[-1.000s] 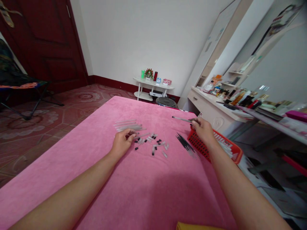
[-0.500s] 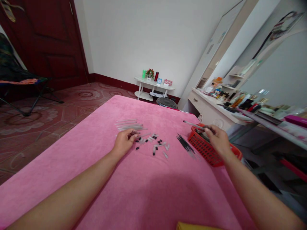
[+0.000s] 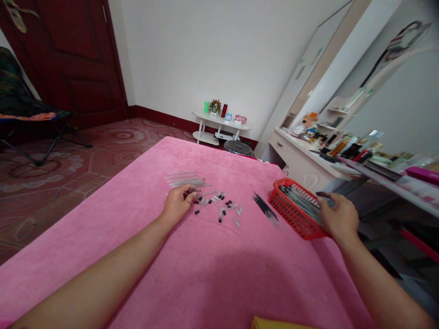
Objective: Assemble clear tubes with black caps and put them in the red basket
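Observation:
My left hand (image 3: 177, 202) rests on the pink cloth with its thumb and fingers pinched together; what they hold, if anything, is too small to make out. Just beyond it lies a row of clear pen barrels (image 3: 187, 181). Small black and clear caps (image 3: 221, 210) are scattered right of its fingertips. Above the near right end of a red basket (image 3: 295, 217), my right hand (image 3: 339, 217) is closed on a slim grey pen, whose dark end (image 3: 322, 194) pokes out from the fingers. Grey pens (image 3: 302, 201) lie inside the basket.
Thin black refills (image 3: 264, 205) lie on the cloth (image 3: 192, 274) left of the basket. A yellow item (image 3: 281, 323) shows at the near edge. To the right stands a dressing table (image 3: 302, 151) crowded with bottles. A folding chair (image 3: 30, 114) is at far left.
My right hand has moved right and toward me, from over the basket's middle to its near right end, uncovering the pens inside. The left hand has stayed in place.

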`<state>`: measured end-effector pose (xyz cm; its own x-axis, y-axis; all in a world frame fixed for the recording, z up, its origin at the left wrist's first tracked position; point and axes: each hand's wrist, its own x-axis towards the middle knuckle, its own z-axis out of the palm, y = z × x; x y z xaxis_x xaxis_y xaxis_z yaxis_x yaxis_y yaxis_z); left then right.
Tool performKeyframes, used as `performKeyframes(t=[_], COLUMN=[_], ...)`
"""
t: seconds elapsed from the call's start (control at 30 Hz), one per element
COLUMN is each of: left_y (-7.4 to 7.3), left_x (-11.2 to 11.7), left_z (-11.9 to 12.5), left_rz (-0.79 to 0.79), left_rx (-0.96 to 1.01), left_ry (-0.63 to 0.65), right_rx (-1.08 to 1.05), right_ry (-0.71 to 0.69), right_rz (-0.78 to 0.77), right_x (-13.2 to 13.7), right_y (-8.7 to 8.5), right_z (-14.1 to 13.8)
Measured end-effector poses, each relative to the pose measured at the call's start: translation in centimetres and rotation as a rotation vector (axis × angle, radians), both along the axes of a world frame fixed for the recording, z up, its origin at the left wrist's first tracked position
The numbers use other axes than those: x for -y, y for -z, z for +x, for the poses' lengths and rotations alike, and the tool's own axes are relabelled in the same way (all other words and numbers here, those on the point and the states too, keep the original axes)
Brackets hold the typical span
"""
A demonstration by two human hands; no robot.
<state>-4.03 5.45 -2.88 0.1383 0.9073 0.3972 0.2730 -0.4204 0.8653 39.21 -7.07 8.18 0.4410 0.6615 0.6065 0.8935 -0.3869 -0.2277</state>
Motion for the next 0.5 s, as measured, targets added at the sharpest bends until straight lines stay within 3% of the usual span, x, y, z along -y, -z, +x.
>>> performKeyframes(t=[0.1,0.23,0.37,0.5], left_y=[0.1,-0.3,-0.9,-1.1], left_x=[-0.1,0.0,0.3,0.4], left_z=[-0.1,-0.4,-0.5,-0.4], left_rz=[0.028,0.115,0.174,0.173], left_rx=[-0.026,-0.251,-0.463,-0.544], left_ry=[-0.018,-0.03,-0.027,-0.038], right_rx=[-0.063,-0.158,-0.261,-0.288], right_ry=[-0.333,-0.589,-0.647,-0.653], right_rz=[0.097,-0.006,-0.129,-0.212], right_x=[-1.4,-3.6,-5.7,-7.5], right_y=[0.2,1.4,3.8,5.9], right_z=[-4.1,-10.5,-14.7,-17.4])
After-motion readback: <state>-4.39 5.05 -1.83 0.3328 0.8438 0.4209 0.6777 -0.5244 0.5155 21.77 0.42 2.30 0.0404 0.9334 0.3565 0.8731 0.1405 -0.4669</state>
